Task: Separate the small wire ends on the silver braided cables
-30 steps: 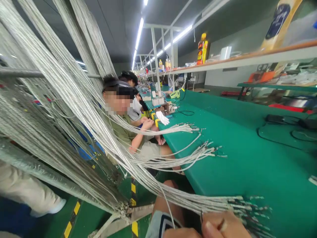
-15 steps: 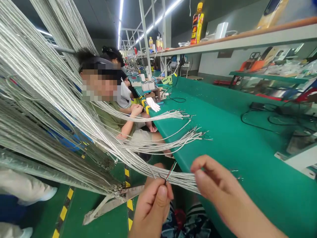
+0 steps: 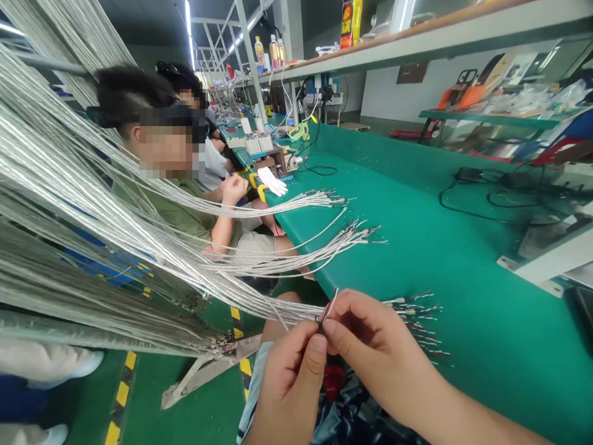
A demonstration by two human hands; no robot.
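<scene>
My left hand [image 3: 296,371] is closed in a pinch on the end of a thin grey-white cable, low in front of me. Out of that pinch rise fine coloured wires [image 3: 332,304], one reddish and one white. The fingers of my right hand [image 3: 377,346] are bent and closed at the same wires, with thumb and forefinger touching them. Behind both hands runs a bundle of cables [image 3: 273,306], and its stripped ends [image 3: 424,324] spread over the green table [image 3: 398,259] to the right of my right hand. My fingertips partly cover the cable end.
Two more cable bundles [image 3: 319,201] [image 3: 359,235] lie over the table edge. Many cables hang from a rack [image 3: 41,185] at left. A co-worker [image 3: 171,204] sits beyond them. A white glove [image 3: 272,181] lies near a small machine [image 3: 278,162]. A shelf [image 3: 407,46] crosses above.
My right hand has moved left and down from the cable bundle to the wires at my left hand and closed on them. The view has shifted slightly right and down.
</scene>
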